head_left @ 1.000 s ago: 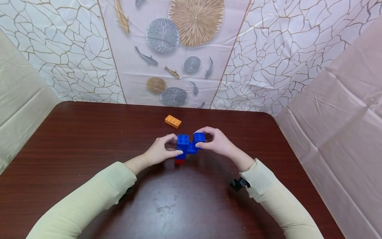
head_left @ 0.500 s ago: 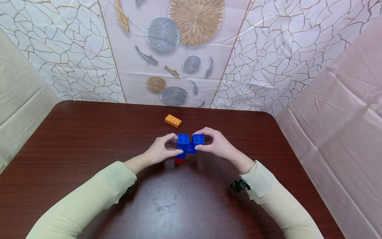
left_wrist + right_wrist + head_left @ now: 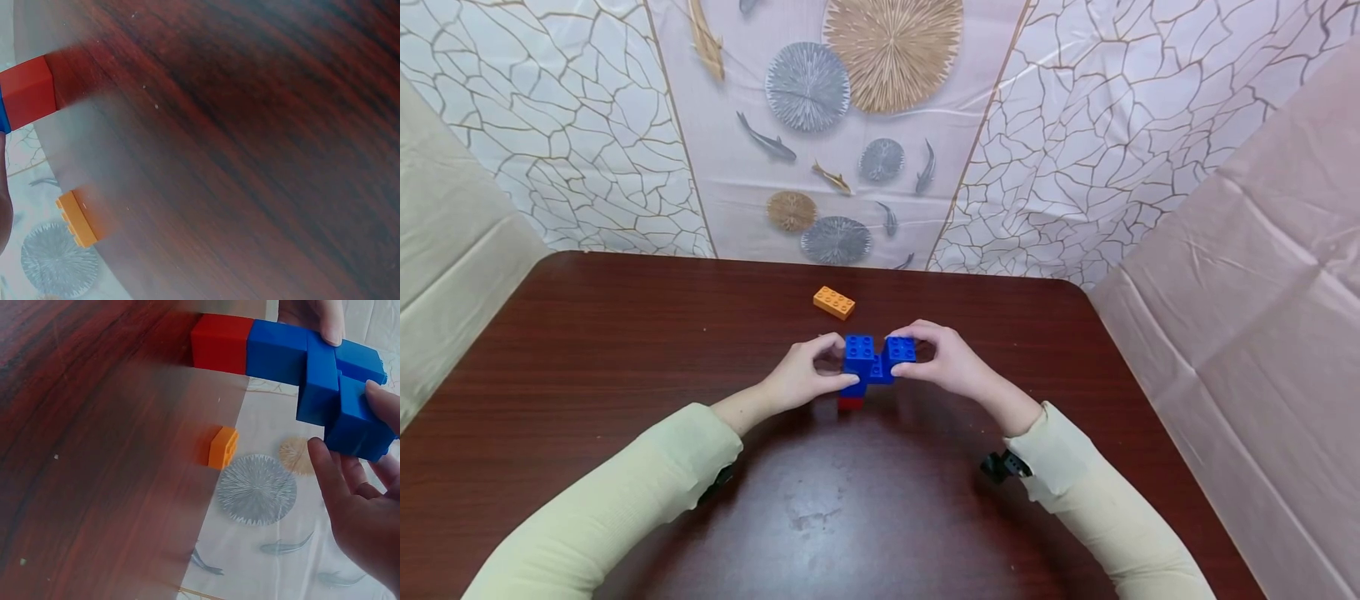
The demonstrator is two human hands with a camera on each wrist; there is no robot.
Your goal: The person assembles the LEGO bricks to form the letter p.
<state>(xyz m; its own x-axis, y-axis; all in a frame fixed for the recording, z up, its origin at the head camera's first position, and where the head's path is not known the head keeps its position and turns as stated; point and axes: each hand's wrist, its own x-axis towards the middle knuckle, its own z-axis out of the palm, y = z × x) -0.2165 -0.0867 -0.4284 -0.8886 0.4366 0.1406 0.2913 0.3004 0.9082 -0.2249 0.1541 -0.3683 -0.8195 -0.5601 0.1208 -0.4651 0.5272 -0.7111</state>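
Resting on the dark wooden table (image 3: 625,350), two forearms in pale yellow sleeves (image 3: 625,492) come in from the near edge and meet at the middle. The left hand (image 3: 801,379) has its grip curled on the left side of a small block tower (image 3: 867,367), with the thumb on the near face and the fingers bent around the far side. The right hand (image 3: 943,358) is grasping the blue block (image 3: 899,350) at the upper right of the tower, thumb on the near side and fingers over the far side. In the right wrist view this blue block (image 3: 356,425) sits pinched between the thumb and the fingers, and it is joined to the other blue blocks.

The tower stands on the table between the two hands. At its bottom there is a red block (image 3: 851,404), which touches the table, and blue blocks are stacked above it. The top shows two studded blue squares side by side, the left one slightly nearer to the left hand.

Farther back, apart from the tower, an orange block (image 3: 834,303) lies flat on the table. Behind the table edge hangs a pale curtain (image 3: 820,125) printed with fish and round leaf shapes.
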